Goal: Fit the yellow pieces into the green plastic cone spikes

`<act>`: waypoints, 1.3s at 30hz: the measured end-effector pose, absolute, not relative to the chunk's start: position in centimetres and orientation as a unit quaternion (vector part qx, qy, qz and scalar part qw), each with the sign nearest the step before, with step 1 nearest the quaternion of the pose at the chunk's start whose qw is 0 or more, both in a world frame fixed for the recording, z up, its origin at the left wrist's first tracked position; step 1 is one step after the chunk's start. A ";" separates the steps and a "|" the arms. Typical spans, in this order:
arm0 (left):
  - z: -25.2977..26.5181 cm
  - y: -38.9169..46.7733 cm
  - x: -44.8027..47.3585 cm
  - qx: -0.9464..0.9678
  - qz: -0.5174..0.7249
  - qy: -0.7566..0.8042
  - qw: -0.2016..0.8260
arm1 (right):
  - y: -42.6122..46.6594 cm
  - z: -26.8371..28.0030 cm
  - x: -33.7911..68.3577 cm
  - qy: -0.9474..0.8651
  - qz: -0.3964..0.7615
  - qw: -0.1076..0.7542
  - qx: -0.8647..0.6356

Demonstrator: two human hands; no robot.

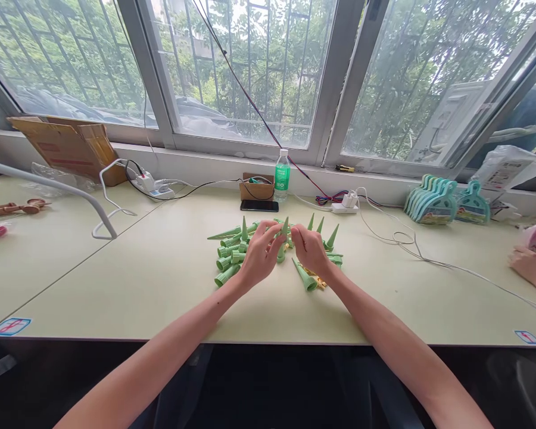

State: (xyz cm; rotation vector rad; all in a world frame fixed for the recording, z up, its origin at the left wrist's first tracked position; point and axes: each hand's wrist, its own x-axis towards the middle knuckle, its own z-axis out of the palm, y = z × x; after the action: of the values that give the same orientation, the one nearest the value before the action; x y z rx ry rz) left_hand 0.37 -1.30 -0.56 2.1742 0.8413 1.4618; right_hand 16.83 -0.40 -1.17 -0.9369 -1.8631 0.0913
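Observation:
Several green plastic cones, long and pointed with ribbed collars, lie in a heap on the table; one cone (227, 275) rests at the heap's left front. My left hand (262, 249) is closed around an upright green spike (285, 226), its tip poking up above the fingers. Close beside it, my right hand (311, 247) is curled in a pinch, and whatever it grips is hidden by the fingers. Below the right wrist lie another green cone (307, 279) and small yellow pieces (321, 283). More cones stand tip-up past the right hand, including one cone (333, 237).
Behind the heap are a phone (259, 205), a small cardboard box (256, 189) and a green-labelled bottle (282, 176). A white cable (417, 253) crosses the right side near turquoise dustpan-like items (433, 199). Another person's hand (529, 265) is at far right. A white curved bar (71, 190) is at left.

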 end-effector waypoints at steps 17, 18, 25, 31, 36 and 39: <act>0.6 -1.6 0.5 0.670 0.481 0.350 0.443 | -0.7 -0.9 16.7 -0.767 0.035 0.532 -0.358; 0.6 -1.6 0.4 0.670 0.479 0.348 0.449 | -0.7 -0.9 16.7 -0.767 0.037 0.533 -0.356; 0.5 -1.5 0.2 0.672 0.480 0.340 0.450 | -0.3 -1.3 16.8 -0.767 0.062 0.537 -0.345; 0.8 -1.7 0.2 0.675 0.483 0.331 0.448 | -0.2 -1.4 17.0 -0.772 0.078 0.521 -0.354; 0.4 -1.6 0.1 0.691 0.475 0.334 0.431 | 0.0 -1.6 17.2 -0.769 0.092 0.517 -0.364; 0.1 -1.3 0.1 0.704 0.484 0.331 0.401 | 0.0 -1.7 17.2 -0.767 0.093 0.513 -0.375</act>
State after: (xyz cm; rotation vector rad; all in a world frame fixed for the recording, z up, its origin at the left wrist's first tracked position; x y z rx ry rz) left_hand 0.13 -1.30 0.06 1.7808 0.8366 1.2230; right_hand 17.22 0.04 -1.70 -0.9010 -1.8448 0.2237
